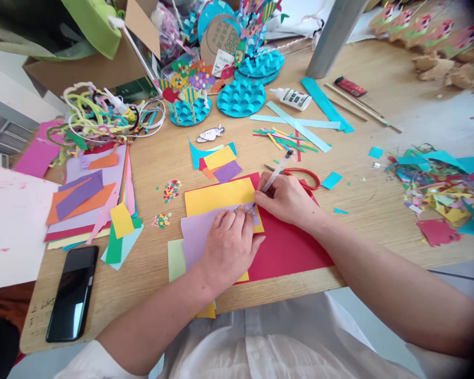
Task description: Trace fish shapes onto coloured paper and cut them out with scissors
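My right hand [286,197] grips a clear-barrelled pen [275,172], its tip on a lilac sheet of paper [193,237]. Dark lines show on the lilac near the tip, partly hidden by my fingers. My left hand [231,245] lies flat on the lilac sheet with its fingers stretched out. Beneath are yellow paper [217,197] and a large red sheet [288,250]. Red-handled scissors [310,176] lie just beyond my right hand, partly covered by it. A cut-out paper fish [210,133] lies further back.
A black phone [71,295] and a stack of coloured paper [87,197] lie left. At the back are a glue bottle [292,98], blue strips [326,102] and a round blue craft base [240,97]. Paper scraps [438,184] are heaped right, and a grey post [335,39] stands behind.
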A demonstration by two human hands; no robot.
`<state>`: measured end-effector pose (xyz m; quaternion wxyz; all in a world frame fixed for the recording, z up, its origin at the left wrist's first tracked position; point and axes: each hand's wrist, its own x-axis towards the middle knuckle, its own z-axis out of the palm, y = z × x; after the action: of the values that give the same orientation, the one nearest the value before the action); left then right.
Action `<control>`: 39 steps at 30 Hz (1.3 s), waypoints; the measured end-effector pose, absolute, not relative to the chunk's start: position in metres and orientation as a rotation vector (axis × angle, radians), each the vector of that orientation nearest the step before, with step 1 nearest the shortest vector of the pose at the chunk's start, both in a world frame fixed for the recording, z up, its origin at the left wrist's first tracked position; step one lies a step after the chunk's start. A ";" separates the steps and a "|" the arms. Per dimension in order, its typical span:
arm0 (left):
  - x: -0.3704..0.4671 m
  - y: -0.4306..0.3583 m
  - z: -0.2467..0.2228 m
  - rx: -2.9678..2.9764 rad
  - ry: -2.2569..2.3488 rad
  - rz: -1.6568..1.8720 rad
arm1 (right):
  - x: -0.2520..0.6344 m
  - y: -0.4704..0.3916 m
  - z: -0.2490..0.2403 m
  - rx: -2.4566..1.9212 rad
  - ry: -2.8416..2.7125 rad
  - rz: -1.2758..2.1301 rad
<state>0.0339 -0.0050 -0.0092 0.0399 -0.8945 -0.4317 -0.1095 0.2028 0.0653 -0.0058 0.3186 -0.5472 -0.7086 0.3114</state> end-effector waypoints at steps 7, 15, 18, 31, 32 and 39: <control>0.034 -0.005 -0.009 -2.756 -1.333 -0.328 | 0.202 0.063 -0.001 -1.483 -1.895 0.810; 0.033 -0.004 -0.009 -2.772 -1.320 -0.300 | 0.205 0.056 0.004 -1.582 -1.889 0.888; 0.033 -0.004 -0.009 -2.777 -1.332 -0.307 | 0.206 0.050 -0.001 -1.567 -1.802 0.894; 0.033 -0.004 -0.010 -2.762 -1.365 -0.330 | 0.201 0.044 -0.016 -1.513 -1.595 0.864; 0.033 -0.004 -0.010 -2.764 -1.365 -0.332 | 0.201 0.044 -0.017 -1.513 -1.590 0.862; 0.033 -0.004 -0.011 -2.755 -1.358 -0.335 | 0.201 0.043 -0.020 -1.518 -1.571 0.838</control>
<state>0.0330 -0.0038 -0.0105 0.0260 -0.8914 -0.4393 -0.1085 0.2007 0.0428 -0.0200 0.3903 -0.5974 -0.6182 0.3296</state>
